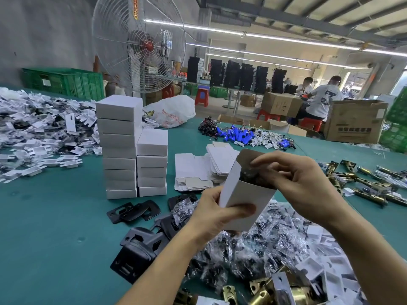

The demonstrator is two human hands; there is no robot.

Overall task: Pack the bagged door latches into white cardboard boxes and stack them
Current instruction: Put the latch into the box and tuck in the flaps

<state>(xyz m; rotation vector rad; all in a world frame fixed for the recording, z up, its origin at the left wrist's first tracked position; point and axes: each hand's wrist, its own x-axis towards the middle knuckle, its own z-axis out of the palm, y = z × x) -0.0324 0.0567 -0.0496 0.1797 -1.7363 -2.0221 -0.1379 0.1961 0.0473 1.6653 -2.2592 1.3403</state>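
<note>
With the left hand (217, 213) gripping the tilted white box (244, 194), the right hand (295, 181) pinches the bagged latch (250, 172) and should seat it fully below the rim so the flap can close flat.

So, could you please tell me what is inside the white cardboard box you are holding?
A dark, glossy item shows at the open top of the white cardboard box, held by the right hand. The box walls hide everything lower.
</note>
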